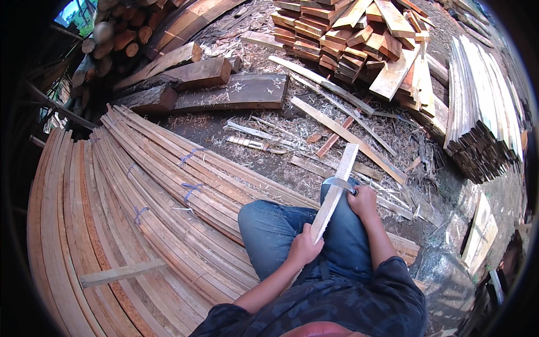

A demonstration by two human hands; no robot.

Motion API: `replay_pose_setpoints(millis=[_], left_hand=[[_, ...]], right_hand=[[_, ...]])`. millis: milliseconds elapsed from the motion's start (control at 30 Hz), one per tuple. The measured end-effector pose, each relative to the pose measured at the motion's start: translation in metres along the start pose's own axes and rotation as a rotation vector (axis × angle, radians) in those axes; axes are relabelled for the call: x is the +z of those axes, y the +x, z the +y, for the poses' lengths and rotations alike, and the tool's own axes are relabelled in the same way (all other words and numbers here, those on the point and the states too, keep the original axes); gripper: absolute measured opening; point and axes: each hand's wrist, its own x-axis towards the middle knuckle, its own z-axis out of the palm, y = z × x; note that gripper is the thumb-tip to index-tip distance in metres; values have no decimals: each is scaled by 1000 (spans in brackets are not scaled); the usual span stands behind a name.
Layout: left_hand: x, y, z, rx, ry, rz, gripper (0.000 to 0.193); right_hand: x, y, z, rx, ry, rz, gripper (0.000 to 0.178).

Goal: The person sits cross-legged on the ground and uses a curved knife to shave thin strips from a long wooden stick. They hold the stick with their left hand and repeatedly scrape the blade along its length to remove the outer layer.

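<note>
I sit with a pale wooden strip (337, 196) slanting up and away from me across my bent legs in blue jeans (269, 222). My left hand (306, 246) is closed around the strip near its lower end. In my right hand (363, 201) is the dark handle of a knife (339, 183). Its shiny, slightly curved blade lies across the strip's upper part, by my right knee, and appears to touch the wood. The strip's far end sticks out beyond the blade.
Long thin battens (168, 224), some tied with purple string, spread beneath and left of me; a short board (123, 272) lies across them. Shavings and loose sticks (348, 140) cover the ground ahead. Beyond are thick beams (230, 92), stacked planks (337, 39) and a slat pile (483, 106).
</note>
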Motion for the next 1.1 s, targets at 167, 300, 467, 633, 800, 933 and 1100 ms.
replay_pose_setpoints(millis=[167,300,467,633,800,933,1100], left_hand=[[-2,-2,2,-10,0,-12,41],[-2,-1,-1,5,0,-5,40],[0,0,-1,7,-19,-15,41],[-2,-1,0,-20,7,2,41],[0,-2,0,-15,-24,-25,40],[-1,5,1,9,-19,21,40],[-5,6,1,-43,-23,17,42]], right_hand=[[-12,12,-10,-125,-226,-76,26],[-26,67,5,-38,-454,-74,26],[-65,139,75,280,-397,180,28],[-65,83,33,106,-333,75,30],[-34,43,-2,-126,-408,-135,22],[-22,72,-2,-171,-465,-125,18],[-9,77,-10,-120,-425,-112,18]])
